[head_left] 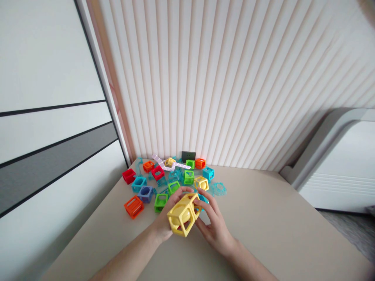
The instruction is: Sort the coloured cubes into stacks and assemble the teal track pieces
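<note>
Two yellow frame-like toy blocks, joined end to end, are held above the near part of the table. The nearer one has a rounded yellow body inside its open frame. My left hand is wrapped round the blocks from the left, with its fingers partly hidden behind them. From the right, my right hand grips the far end between thumb and fingers. A bit of red shows under the blocks; I cannot make out what it is. Just beyond my hands lie a green block and another yellow block.
Several loose blocks, including an orange one and a purple one, are spread over the table. Among them lie clear blue pieces and a pale zigzag strip. A dark box stands against the pleated panel.
</note>
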The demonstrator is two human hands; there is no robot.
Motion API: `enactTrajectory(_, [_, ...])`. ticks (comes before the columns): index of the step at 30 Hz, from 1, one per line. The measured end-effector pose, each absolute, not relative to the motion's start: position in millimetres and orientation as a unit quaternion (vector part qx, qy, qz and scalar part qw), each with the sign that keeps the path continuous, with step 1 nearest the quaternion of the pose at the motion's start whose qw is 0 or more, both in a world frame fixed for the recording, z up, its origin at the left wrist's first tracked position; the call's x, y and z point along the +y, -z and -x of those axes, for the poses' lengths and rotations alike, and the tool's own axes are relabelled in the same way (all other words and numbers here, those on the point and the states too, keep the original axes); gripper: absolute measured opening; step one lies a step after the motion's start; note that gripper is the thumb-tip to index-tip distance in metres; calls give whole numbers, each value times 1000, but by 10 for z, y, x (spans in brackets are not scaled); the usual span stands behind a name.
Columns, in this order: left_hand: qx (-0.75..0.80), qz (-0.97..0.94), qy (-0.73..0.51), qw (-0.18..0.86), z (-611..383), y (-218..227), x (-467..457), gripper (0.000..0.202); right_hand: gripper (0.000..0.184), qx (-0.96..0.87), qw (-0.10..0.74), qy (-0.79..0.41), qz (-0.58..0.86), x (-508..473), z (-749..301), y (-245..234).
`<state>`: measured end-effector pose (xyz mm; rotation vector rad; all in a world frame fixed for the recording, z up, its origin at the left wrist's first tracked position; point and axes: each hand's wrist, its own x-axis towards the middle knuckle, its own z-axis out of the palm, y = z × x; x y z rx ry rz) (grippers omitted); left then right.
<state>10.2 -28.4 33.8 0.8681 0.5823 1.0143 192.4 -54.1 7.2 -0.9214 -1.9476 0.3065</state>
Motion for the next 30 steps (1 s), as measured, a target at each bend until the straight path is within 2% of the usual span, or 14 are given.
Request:
enactTrajectory(6, [397,-499,-579,508,-52,-290,-192,36,53,-806,432,-166,369,-605,-1949,-119])
enactTrajectory(10, [411,-597,-588,358,-12,-332,-228,41,69,-811,408,-217,359,-600,-1931,-122])
enactTrajectory(12, [407,-634,-574,321,-6,-325,-233,47,66,-800,418,-231,364,-588,-1919,-105])
enactTrajectory(16, [395,-651,-551,343,-29,-273,-227,63,45,-739,482,-269,387,-542,-1908,-34])
enactTrajectory(21, [348,-636,-552,412,-87,-207,-294,75,40,-606,562,-369,425,-459,-1889,-49])
enactTrajectory(27, [300,-639,-568,423,-119,-140,-335,41,47,-533,599,-430,415,-398,-1869,-182])
enactTrajectory(30, [307,-637,-571,416,-123,-143,-314,37,51,-525,581,-460,419,-399,-1877,-230])
